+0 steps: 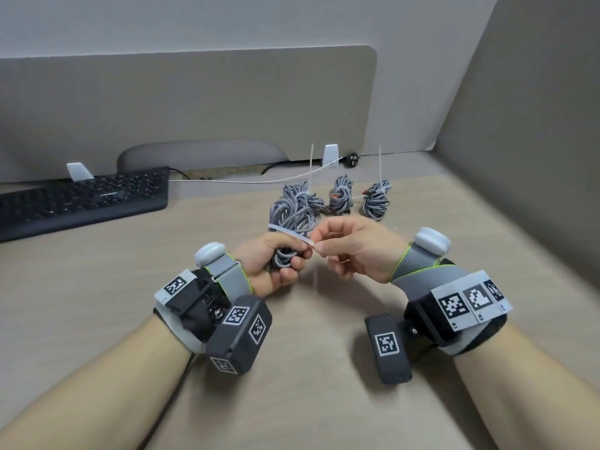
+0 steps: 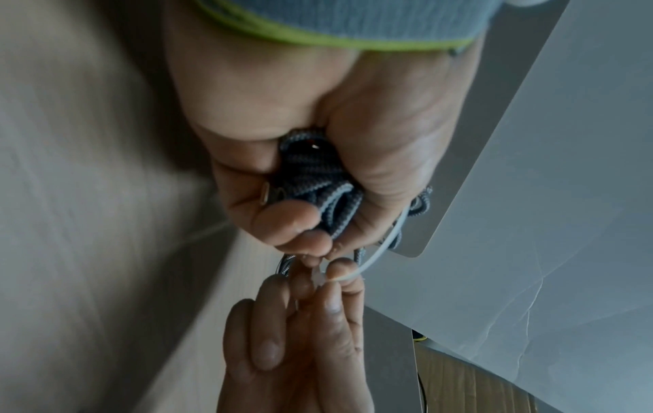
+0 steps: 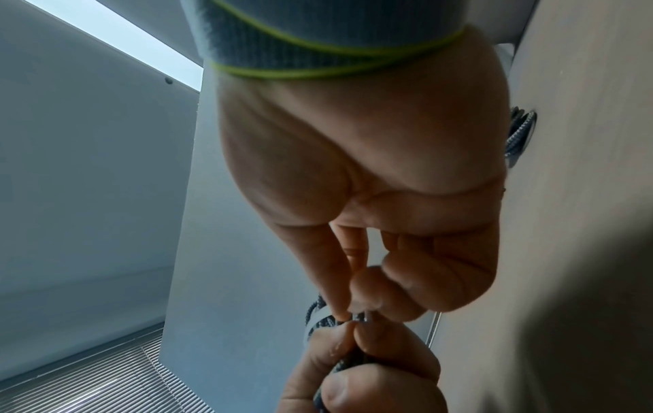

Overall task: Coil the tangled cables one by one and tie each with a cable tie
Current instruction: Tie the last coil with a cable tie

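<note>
Black keyboard [image 1: 81, 198] far left, then the left hand [image 1: 272, 267] clenched round the grey coiled cable [image 1: 292, 219] above the desk [image 1: 130, 287], the right hand [image 1: 354, 248] pinching the white cable tie [image 1: 289, 232] looped over it, three tied coils [image 1: 341, 193] behind.

Place: an office desk cubicle
Worktop [image 1: 97, 287]: pale wood-look surface
Screens: grey partition panel [image 1: 194, 108] along the far edge, another on the right side
Keyboard [image 1: 81, 199]: black, at the far left corner
Wiring: power plug [image 1: 352, 156] and black cord at the far edge
</note>
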Tool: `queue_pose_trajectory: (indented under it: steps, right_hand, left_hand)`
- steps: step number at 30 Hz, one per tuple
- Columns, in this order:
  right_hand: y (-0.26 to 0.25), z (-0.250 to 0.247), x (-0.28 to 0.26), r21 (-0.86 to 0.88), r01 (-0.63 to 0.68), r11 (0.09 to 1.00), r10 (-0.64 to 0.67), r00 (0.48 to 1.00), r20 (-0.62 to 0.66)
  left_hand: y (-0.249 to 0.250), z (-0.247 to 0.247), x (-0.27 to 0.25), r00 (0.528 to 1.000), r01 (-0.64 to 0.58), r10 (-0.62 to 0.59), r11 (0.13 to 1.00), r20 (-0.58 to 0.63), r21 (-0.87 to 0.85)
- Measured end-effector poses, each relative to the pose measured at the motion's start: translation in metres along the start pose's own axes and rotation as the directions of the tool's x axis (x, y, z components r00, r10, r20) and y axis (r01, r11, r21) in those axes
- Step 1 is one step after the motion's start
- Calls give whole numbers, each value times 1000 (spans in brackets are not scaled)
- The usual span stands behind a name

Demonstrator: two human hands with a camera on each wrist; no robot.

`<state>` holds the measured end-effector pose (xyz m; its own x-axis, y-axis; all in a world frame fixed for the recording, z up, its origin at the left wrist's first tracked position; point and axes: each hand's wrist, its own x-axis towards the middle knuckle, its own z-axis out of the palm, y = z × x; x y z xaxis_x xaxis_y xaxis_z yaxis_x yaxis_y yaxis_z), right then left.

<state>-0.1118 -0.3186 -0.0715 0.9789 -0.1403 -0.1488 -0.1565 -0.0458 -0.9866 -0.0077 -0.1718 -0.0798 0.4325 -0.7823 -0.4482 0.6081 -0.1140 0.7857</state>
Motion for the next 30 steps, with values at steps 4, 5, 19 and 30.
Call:
queue_pose_trajectory:
  steps: [4,5,19,30]
  right_hand:
    - [-2,-1,-1,-12,10,1000,-10,1000,-1]
    - [-3,-1,-2,-13,11,1000,-11,1000,2]
    - [-8,1,-9,24,37,999,-38,999,12]
    - [-10,2,-8,74,28,997,-22,997,-70]
  left_hand:
    - [0,1,1,1000,-9,9,1000,-4,-8]
    - [0,1,1,1000,-11,11,1000,-4,-11]
    - [-2,8,-4,998,-64,64,998,-28,-6]
    - [-4,17,-10,998,-60,60,998,5,-26]
